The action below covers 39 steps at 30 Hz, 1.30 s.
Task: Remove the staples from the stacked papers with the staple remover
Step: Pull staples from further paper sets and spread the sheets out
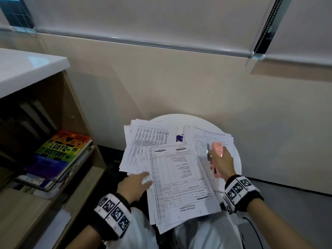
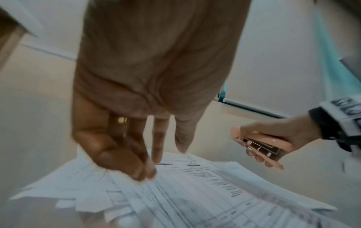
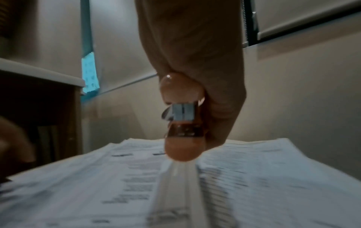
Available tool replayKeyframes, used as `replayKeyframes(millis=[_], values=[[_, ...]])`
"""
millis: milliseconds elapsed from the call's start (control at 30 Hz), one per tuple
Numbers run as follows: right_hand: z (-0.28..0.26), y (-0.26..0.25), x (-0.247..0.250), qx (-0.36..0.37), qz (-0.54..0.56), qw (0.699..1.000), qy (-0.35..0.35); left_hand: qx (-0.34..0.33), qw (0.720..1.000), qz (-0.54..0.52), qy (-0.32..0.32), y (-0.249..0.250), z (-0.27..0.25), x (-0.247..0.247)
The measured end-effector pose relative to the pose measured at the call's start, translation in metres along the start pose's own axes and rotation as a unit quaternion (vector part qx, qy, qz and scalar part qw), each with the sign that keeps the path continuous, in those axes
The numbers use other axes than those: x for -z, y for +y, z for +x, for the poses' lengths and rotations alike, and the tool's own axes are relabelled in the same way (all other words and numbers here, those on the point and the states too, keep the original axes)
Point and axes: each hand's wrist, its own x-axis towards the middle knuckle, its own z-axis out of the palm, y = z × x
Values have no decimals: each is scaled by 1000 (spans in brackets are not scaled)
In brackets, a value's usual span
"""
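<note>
Right hand [image 1: 221, 159] gripping pink staple remover [image 1: 216, 150] above papers [image 1: 177, 177] (round table). Left hand [image 1: 133, 185] fingers straight, tips on stack's left edge.

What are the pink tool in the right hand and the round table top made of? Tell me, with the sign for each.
Staple remover, gripped by the right hand: pink shell looks like glossy moulded plastic, given the highlight on it; the inner strip looks like metal, grey and reflective.
Round table: smooth white surface, probably plastic or laminate; too little is bare to tell.
</note>
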Motion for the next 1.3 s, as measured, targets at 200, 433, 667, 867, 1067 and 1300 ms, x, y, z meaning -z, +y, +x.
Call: replayKeyframes(millis=[200, 433, 667, 867, 1067, 1300], values=[[-9, -14, -71, -35, -94, 969, -225, -95, 989, 36, 111, 16, 64, -3], [-2, 0, -136, 37, -330, 919, -215, -71, 987, 133, 47, 5, 92, -15], [10, 3, -165, 90, -392, 898, -179, -114, 989, 73, 60, -3, 98, -15], [13, 0, -177, 85, -407, 891, -182, -130, 988, 17, 83, -8, 96, -19], [16, 2, -175, 61, -383, 905, -175, -120, 990, 31, 73, -9, 99, -18], [10, 5, -168, 50, -397, 901, -170, -116, 989, 57, 69, -6, 99, -17]])
